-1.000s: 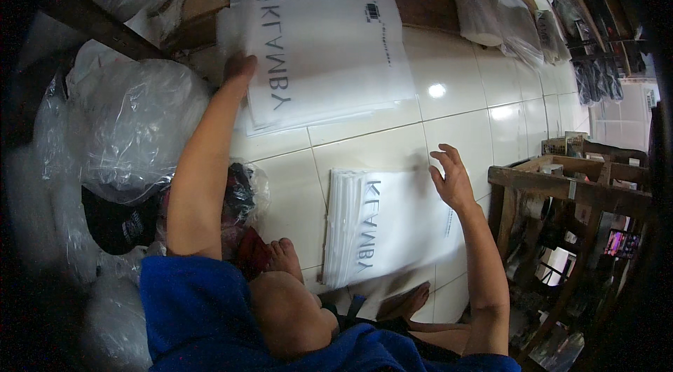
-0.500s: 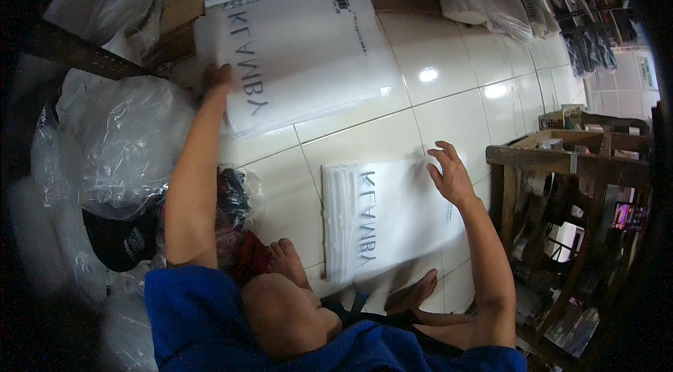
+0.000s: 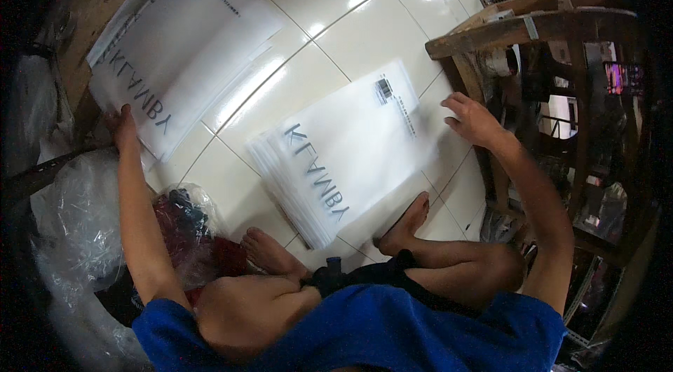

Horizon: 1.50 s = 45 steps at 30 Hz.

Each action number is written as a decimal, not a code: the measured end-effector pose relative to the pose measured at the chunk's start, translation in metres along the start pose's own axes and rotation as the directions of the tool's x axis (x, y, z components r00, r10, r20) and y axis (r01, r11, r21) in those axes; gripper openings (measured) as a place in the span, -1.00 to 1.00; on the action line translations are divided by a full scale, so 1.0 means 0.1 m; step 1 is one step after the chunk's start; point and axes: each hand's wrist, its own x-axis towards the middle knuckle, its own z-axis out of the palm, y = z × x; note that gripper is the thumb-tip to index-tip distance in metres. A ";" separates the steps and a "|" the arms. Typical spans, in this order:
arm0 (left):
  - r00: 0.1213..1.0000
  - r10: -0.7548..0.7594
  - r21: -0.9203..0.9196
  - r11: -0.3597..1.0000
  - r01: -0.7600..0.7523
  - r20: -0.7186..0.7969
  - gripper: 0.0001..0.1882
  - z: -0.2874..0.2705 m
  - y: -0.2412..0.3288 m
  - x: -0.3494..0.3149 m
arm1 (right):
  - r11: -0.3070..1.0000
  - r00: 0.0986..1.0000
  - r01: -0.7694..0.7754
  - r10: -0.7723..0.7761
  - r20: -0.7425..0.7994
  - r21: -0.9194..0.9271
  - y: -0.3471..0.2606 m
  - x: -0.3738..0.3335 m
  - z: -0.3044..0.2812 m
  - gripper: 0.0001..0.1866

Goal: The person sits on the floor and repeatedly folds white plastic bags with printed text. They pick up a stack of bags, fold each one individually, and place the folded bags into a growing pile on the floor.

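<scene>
Left hand [image 3: 125, 127] grips the corner of a stack of white bags [image 3: 179, 50] at upper left of the frame. Right hand [image 3: 473, 120] rests open, fingers spread, at the right edge of a second white bag stack [image 3: 343, 151] lying mid-frame on the tiled floor [image 3: 364, 15].

One stack of printed bags [image 3: 343, 155] lies on the floor before the person's feet. A second stack [image 3: 182, 50] lies farther left; a wooden frame [image 3: 533, 22] stands right

White bags [image 3: 350, 151] with dark grey lettering, white glossy floor tiles [image 3: 364, 18], blue shirt [image 3: 392, 333], brown wooden rack [image 3: 533, 18].
</scene>
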 end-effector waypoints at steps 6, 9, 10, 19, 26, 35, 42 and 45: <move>0.859 0.512 0.043 0.858 -0.512 0.019 -0.31 -0.20 0.96 -1.39 | 0.974 0.997 -0.076 0.067 0.048 0.215 0.60 -0.26 0.65 -0.54; 0.834 0.322 -0.178 0.946 -0.269 0.449 -0.22 -0.30 1.11 -2.29 | 0.876 0.990 -0.116 0.138 -0.014 0.468 0.75 0.03 1.12 -0.49; 0.791 0.167 -0.050 0.984 -0.170 0.588 -0.17 -0.37 1.29 -2.61 | 0.816 0.982 -0.135 0.185 -0.033 0.562 0.78 0.15 1.24 -0.47; 0.701 -0.307 0.268 0.949 0.169 0.644 0.33 0.18 0.88 -4.14 | 0.756 0.928 -0.243 0.364 -0.082 0.607 0.56 0.89 1.71 -0.36; 0.870 -0.219 0.284 0.954 0.096 0.441 0.28 0.48 1.30 -4.69 | 0.520 0.963 -0.220 0.251 0.099 0.825 0.36 0.77 1.57 -0.42; 0.864 -0.244 0.001 0.963 0.271 0.440 0.06 0.39 1.18 -4.64 | 0.266 0.968 -0.145 0.237 0.081 0.953 0.34 0.67 1.51 -0.52; 0.915 -0.207 0.213 0.967 0.138 0.347 0.00 0.46 1.20 -4.67 | 0.204 0.978 -0.163 0.160 0.132 0.965 0.47 0.73 1.60 -0.50; 0.926 -0.170 0.172 0.978 0.117 0.337 -0.03 0.48 1.23 -4.70 | 0.184 0.990 -0.108 0.110 0.089 0.977 0.45 0.73 1.60 -0.49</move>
